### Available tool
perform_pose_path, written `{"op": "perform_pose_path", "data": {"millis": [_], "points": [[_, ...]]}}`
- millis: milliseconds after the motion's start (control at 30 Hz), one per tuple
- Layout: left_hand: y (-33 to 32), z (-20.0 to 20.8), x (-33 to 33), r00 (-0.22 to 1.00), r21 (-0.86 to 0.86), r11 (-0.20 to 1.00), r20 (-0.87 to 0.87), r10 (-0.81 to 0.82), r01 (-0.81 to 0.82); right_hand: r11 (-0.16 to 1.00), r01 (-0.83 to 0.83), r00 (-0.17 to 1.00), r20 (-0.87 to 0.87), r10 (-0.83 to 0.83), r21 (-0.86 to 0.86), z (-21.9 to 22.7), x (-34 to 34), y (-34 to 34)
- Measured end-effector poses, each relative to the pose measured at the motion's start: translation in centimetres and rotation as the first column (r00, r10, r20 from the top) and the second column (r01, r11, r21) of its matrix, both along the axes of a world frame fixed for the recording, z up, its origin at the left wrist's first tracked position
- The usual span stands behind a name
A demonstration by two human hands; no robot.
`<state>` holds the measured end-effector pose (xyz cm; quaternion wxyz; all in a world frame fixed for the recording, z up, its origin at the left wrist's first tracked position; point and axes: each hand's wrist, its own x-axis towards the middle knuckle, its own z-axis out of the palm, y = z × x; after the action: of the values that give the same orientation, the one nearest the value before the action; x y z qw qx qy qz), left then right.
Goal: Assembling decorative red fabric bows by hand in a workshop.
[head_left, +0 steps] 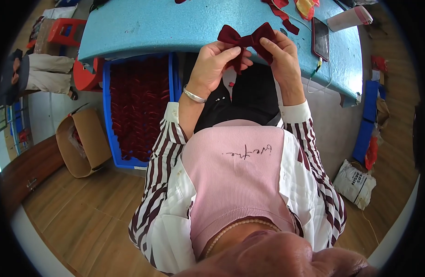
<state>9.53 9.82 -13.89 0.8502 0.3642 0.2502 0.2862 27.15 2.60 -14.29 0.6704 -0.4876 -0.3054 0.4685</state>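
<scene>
A blue tabletop [175,23] curves across the top of the view, its near edge just above the person's lap; below it to the left, on the wooden floor [101,217], stands a blue crate [107,111] packed with dark red fabric pieces [138,106]; beside the crate an open cardboard box [83,143] leans outward; further left a red stool [67,30] sits near another person's light trouser leg [48,71]; on the floor at the right lies a white printed sack [355,182]. On the tabletop to the right rest a dark phone [320,39] with a thin white cable [321,78] hanging from it over the edge, a whitish cylinder with a pink end [348,17], and loose dark red strips [281,14] near a yellow and red scrap [306,7]. The left hand [214,64], with a silver bangle [194,95] at the wrist, is closed with fingers and thumb pinching the middle of a dark red bow [246,38]; the right hand [280,55] pinches the bow's right loop between thumb and forefinger; the bow is held in the air over the tabletop's near edge, between both hands, its two loops spread upward and a short tail hanging below the knot.
</scene>
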Motion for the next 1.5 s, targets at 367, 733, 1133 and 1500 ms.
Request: {"op": "perform_pose_path", "data": {"millis": [367,733,1133,1500], "points": [[-1.0,-0.4,-1.5,0.993,0.196,0.980,-0.118,-0.014,0.038,0.972,-0.212,0.977,-0.043,0.209,-0.099,0.3,-2.0,-0.4],[-1.4,-1.2,-0.9,0.981,0.324,0.929,-0.012,0.191,-0.177,0.997,0.069,0.995,-0.073,-0.071,-0.029,-0.2,-4.5,-0.4],[-1.0,-1.6,-0.6,0.991,0.158,0.978,0.039,0.128,-0.133,1.000,0.010,0.971,0.239,-0.005,-0.019,2.4,-1.8,-2.7],[-0.6,-1.1,-0.6,0.992,0.354,0.935,-0.124,0.012,0.033,0.995,-0.039,0.646,0.757,0.098,-0.095,3.0,-2.3,0.3]]}}
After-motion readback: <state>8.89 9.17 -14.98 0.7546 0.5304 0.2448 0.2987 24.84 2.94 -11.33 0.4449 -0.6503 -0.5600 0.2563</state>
